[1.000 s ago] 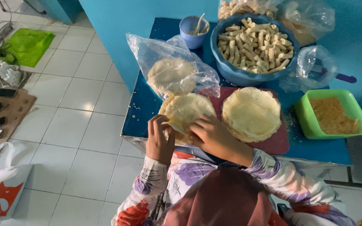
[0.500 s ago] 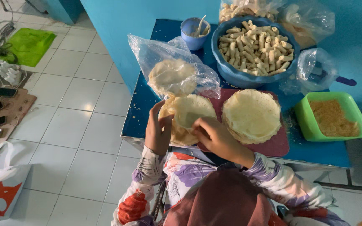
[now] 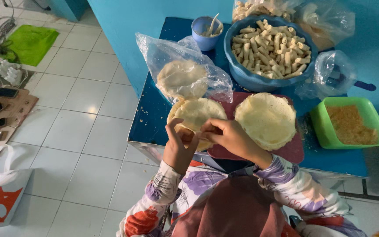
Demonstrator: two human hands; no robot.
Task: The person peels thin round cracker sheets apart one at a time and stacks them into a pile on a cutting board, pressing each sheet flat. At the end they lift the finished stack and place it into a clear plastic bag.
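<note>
Both our hands, left hand (image 3: 178, 147) and right hand (image 3: 228, 137), pinch the thin round pale wrapper (image 3: 197, 117) at its near edge; it looks soft and tearable.

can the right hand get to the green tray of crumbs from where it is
Probably yes. The right hand is busy pinching the round wrapper, but nothing stands between it and the green tray; only the flat wrapper stack lies between, low enough to pass over.

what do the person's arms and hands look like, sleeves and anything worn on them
Both arms are covered to the wrist by long sleeves of a pale fabric printed with large flowers in purple, red and orange. The left sleeve shows a red-orange bloom near the elbow; the right sleeve shows mostly purple. The left hand and right hand are bare, with no gloves; I can make out no rings or watch.
</note>
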